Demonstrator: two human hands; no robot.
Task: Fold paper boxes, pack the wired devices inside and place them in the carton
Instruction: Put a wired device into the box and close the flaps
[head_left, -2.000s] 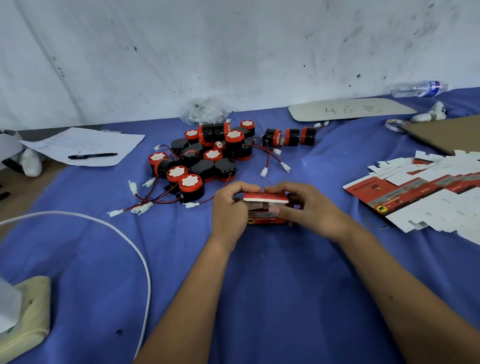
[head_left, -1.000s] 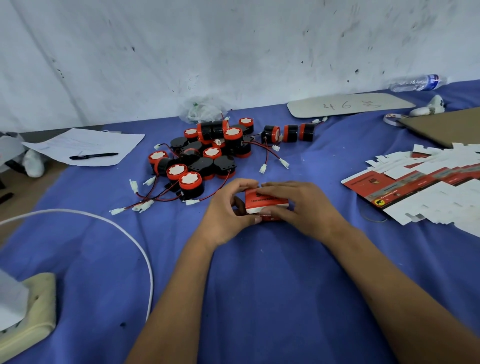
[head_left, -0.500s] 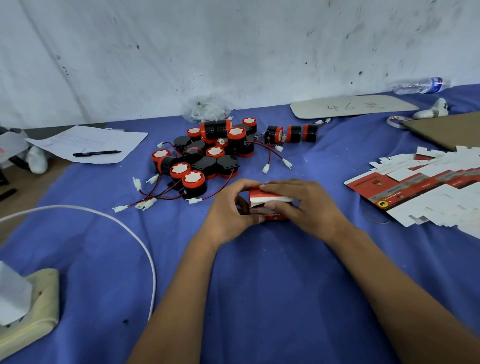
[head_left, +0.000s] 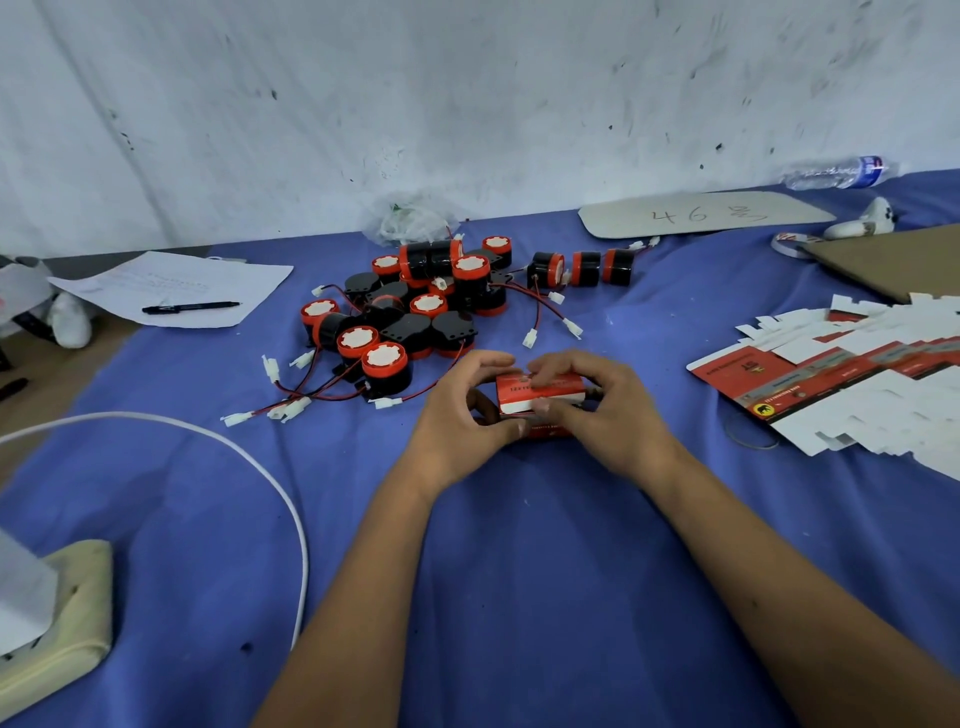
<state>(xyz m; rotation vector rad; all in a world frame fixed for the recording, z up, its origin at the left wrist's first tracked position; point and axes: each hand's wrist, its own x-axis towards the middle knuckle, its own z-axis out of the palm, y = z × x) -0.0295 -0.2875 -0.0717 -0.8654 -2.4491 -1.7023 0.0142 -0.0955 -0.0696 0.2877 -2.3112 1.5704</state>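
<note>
Small red paper box (head_left: 537, 397), centre of blue desk (head_left: 519, 571): gripped from both sides, left hand (head_left: 462, 415) curled round its left end, right hand (head_left: 608, 410) with fingers bent over its top. Heap of black-and-red wired devices (head_left: 415, 317) at 11 o'clock, near. Stack of flat box blanks (head_left: 852, 374) at 3 o'clock, well apart.

One head-worn wide-angle view — forward and down, close over the blue table (head_left: 519, 597) — wall behind.
</note>
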